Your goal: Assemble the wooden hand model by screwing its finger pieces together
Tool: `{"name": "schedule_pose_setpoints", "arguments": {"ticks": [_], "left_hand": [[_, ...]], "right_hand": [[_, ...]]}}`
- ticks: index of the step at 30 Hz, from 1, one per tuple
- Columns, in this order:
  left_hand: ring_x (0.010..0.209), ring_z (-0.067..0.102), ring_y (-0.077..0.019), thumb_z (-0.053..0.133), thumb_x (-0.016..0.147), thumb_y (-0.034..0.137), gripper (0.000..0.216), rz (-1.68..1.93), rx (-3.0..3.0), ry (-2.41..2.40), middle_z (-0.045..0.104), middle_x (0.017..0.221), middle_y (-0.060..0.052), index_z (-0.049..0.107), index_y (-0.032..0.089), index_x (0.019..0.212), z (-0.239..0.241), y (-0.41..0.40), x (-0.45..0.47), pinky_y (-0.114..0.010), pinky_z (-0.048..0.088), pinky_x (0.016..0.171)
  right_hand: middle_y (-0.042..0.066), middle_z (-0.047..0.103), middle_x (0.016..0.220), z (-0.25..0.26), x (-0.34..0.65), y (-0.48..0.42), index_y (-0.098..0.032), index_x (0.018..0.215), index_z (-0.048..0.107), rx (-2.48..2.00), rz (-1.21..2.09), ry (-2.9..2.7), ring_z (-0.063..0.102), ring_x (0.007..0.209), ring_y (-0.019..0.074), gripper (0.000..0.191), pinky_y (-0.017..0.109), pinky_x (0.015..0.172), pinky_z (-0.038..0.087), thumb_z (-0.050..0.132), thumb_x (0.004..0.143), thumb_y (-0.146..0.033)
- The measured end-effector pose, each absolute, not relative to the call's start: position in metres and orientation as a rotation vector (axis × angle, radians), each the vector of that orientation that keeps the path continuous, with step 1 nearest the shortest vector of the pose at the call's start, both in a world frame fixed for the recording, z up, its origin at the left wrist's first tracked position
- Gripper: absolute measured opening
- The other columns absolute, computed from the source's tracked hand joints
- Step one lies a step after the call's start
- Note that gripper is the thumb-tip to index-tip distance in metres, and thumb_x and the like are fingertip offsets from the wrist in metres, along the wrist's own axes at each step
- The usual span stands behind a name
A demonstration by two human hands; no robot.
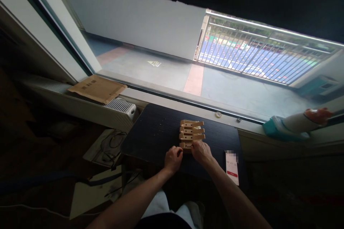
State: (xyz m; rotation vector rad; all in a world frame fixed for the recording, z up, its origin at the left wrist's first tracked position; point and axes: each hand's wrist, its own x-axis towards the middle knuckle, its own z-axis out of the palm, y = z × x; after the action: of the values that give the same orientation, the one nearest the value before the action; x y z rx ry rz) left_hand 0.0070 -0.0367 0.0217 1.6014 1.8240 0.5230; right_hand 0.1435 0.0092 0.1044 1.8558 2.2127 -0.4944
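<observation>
On the dark table [150, 136] lies a pale wooden piece [189, 130], made up of several parallel bars with small dark holes. The bars' tapered ends point to the right. My left hand [173, 158] is closed, its curled fingertips at the near left corner of the wood. At the near right end, my right hand [201, 152] is closed with thumb and fingers around the nearest bar, hiding its tip. Something thin and clear or yellowish shows between the bars, too small to name.
A phone [231, 168] lies at the table's right side. Beyond the table are a window sill with a small tape roll [218, 115] and a teal container [282, 128]. To the left, a brown envelope [98, 88] rests on a radiator [122, 105]. Cables lie lower left.
</observation>
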Motion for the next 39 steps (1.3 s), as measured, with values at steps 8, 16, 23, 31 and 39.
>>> {"name": "schedule_pose_setpoints", "arguments": {"ticks": [8, 16, 23, 31, 39], "left_hand": [[0.100, 0.062, -0.0208, 0.044, 0.088, 0.022, 0.040, 0.276, 1.670, 1.733, 0.067, 0.108, -0.008, 0.051, 0.021, 0.127, 0.013, -0.048, 0.022, -0.032, 0.044, 0.087], [0.091, 0.065, -0.0195, 0.053, 0.084, 0.040, 0.047, 0.396, 1.249, 1.856, 0.070, 0.094, -0.006, 0.047, 0.017, 0.125, 0.010, -0.022, 0.008, -0.026, 0.046, 0.075], [0.104, 0.062, -0.0173, 0.046, 0.087, 0.026, 0.039, 0.503, 1.363, 1.739, 0.066, 0.116, -0.004, 0.051, 0.024, 0.126, -0.006, -0.003, -0.003, -0.024, 0.045, 0.087], [0.108, 0.060, -0.0189, 0.055, 0.080, 0.026, 0.034, 0.436, 1.515, 1.487, 0.068, 0.113, 0.001, 0.064, 0.029, 0.113, 0.005, 0.057, -0.045, -0.026, 0.044, 0.094], [0.109, 0.060, -0.0186, 0.043, 0.090, 0.036, 0.040, 0.581, 1.197, 1.531, 0.065, 0.121, -0.008, 0.059, 0.017, 0.122, -0.007, 0.086, -0.005, -0.028, 0.048, 0.091]], "right_hand": [[0.012, 0.072, 0.094, 0.106, 0.150, 0.015, -0.016, 0.090, 0.071, 1.826, -0.525, 2.219, 0.066, 0.088, 0.0217, 0.033, 0.030, 0.075, 0.044, 0.039, 0.091, -0.023], [0.010, 0.073, 0.093, 0.117, 0.147, 0.022, -0.017, 0.087, 0.072, 1.815, -0.529, 2.200, 0.066, 0.087, 0.0202, 0.031, 0.027, 0.072, 0.042, 0.042, 0.090, -0.026], [0.004, 0.070, 0.106, 0.124, 0.189, 0.054, -0.026, 0.114, 0.065, 1.907, -0.453, 2.391, 0.063, 0.095, 0.0177, 0.032, 0.028, 0.082, 0.039, 0.041, 0.095, -0.034], [0.003, 0.069, 0.112, 0.068, 0.191, 0.023, -0.025, 0.113, 0.066, 2.031, -0.686, 2.329, 0.061, 0.102, 0.0163, 0.031, 0.024, 0.085, 0.041, 0.043, 0.093, -0.032], [0.004, 0.072, 0.094, 0.083, 0.188, -0.002, -0.025, 0.105, 0.069, 2.321, -1.020, 2.105, 0.065, 0.089, 0.0196, 0.034, 0.027, 0.076, 0.044, 0.043, 0.090, -0.041]]}}
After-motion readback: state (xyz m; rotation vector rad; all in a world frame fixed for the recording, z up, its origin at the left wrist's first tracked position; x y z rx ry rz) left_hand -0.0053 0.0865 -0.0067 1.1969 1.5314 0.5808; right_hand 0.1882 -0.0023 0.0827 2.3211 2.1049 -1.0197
